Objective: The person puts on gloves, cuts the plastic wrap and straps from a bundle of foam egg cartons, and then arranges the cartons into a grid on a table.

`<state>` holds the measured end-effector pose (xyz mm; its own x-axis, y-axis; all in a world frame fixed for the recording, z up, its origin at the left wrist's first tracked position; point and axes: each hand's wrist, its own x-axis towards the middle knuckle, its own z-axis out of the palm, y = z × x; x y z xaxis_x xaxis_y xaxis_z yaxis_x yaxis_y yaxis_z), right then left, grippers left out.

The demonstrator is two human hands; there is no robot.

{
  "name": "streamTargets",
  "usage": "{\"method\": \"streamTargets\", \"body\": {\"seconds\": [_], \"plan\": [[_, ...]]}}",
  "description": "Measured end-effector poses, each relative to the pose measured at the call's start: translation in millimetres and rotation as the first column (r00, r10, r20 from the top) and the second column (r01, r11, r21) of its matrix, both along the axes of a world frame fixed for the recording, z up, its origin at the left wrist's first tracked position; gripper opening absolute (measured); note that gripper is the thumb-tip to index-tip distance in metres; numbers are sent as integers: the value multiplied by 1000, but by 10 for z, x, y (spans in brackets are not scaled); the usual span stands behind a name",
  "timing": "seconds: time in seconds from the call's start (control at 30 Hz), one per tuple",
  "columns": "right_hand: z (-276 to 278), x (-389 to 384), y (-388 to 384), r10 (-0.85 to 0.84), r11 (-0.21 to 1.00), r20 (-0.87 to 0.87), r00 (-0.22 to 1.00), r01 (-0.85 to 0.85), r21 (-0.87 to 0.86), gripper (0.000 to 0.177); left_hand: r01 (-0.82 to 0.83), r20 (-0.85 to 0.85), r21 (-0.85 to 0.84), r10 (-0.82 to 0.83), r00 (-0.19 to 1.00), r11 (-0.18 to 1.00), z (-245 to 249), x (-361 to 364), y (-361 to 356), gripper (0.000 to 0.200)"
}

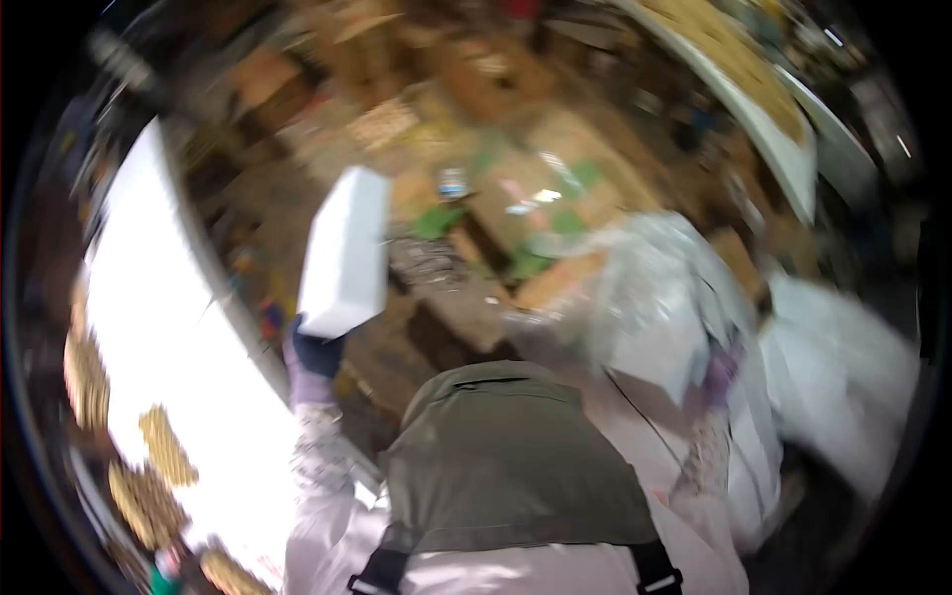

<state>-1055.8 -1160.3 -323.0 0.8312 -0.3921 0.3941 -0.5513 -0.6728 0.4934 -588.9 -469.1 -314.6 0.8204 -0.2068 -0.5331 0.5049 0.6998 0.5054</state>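
A white rectangular block stands tilted upward from my left hand, which wears a purple and dark blue glove and grips its lower end. On the right, my right hand, in a purple glove, is pressed to the side of a second white block. Clear plastic wrap lies over and around that second block. Motion blur and the plastic hide part of the right fingers.
A bright white table at the left bears yellowish bundles. Cardboard boxes and a large carton with green tape lie ahead. A white-edged board is at upper right; white sacks are at right.
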Motion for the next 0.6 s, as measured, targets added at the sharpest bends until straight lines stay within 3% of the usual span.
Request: {"method": "streamTargets", "body": {"seconds": [0.03,0.07,0.1,0.13,0.2,0.23,0.27,0.3,0.33,0.37,0.43,0.47,0.5,0.53,0.6], "plan": [[261,271,272,-407,794,336,849,148,589,55,-103,-97,22,105,990,994,48,-62,76,54],[666,680,571,-435,792,309,846,196,579,59,-164,-103,20,165,981,986,-44,-69,181,51],[606,695,447,-370,846,450,813,94,526,62,-223,-107,19,224,969,975,-138,-70,277,49],[670,796,452,-402,888,401,823,245,389,61,-265,-100,16,266,959,964,-248,-48,351,45],[527,1030,303,-388,922,448,806,345,178,65,-393,-95,29,394,914,919,-350,73,401,49],[697,1431,559,-309,951,477,823,269,151,65,-402,-64,47,404,912,914,-373,160,435,41],[677,1674,567,-83,988,473,877,135,-77,65,-403,-26,63,405,914,913,-375,255,462,33],[599,2058,602,-75,997,500,863,70,28,64,-445,0,135,450,893,885,-295,381,441,32],[487,2521,700,-70,990,525,848,-4,138,63,-454,212,339,403,890,824,-419,520,454,33],[346,2997,847,-72,965,551,831,-82,250,63,-479,282,462,388,877,747,-477,653,425,35],[2,4061,1284,-92,852,603,792,-251,460,62,-581,122,294,574,810,759,-322,1188,410,38],[194,4737,1959,-167,654,575,801,-347,672,59,-524,288,518,439,851,676,-381,1406,444,39],[65,5300,2367,-126,390,592,796,-509,767,59,-501,404,709,297,865,496,-442,1626,479,41],[-41,5854,2739,-82,91,614,785,-607,789,59,-524,365,643,379,851,558,-374,1932,531,45],[211,6816,3922,95,-196,530,843,-506,840,59,-570,248,480,520,817,667,-164,2486,577,52]]}}
